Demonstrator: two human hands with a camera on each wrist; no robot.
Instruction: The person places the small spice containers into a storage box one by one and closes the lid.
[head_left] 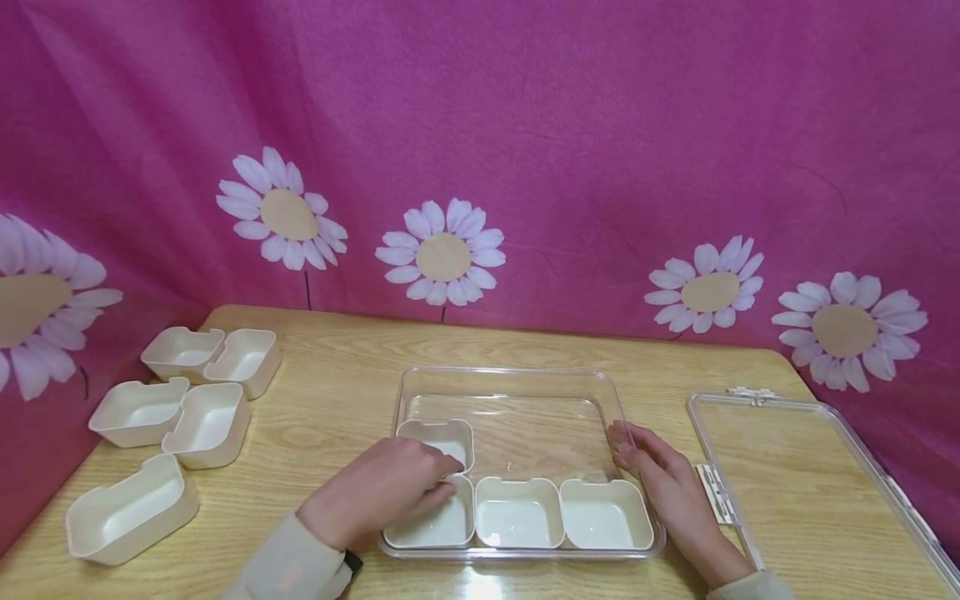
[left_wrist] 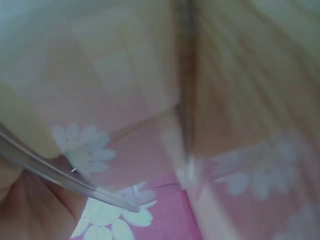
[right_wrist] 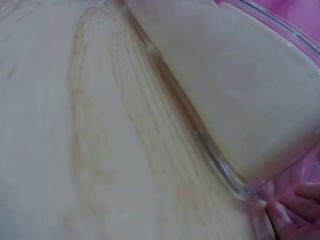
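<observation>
Rear white cup point(head_left: 447, 436) apparently pinched by left hand's point(head_left: 382, 483) near-closed grip; clear box point(head_left: 510, 368), short of worktop's point(head_left: 330, 375) back edge, steadied by right hand's point(head_left: 671, 487) loose, relaxed grip. Cup best seated level.

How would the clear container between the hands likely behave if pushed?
The clear container would probably slide rather than tip, being low and wide on the wooden table. Its straight walls look fairly stiff, and their glossy surface may be slippery.

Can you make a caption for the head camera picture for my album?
Left hand at white tubs in a clear box, right hand touching its side, five more tubs on the table.
</observation>
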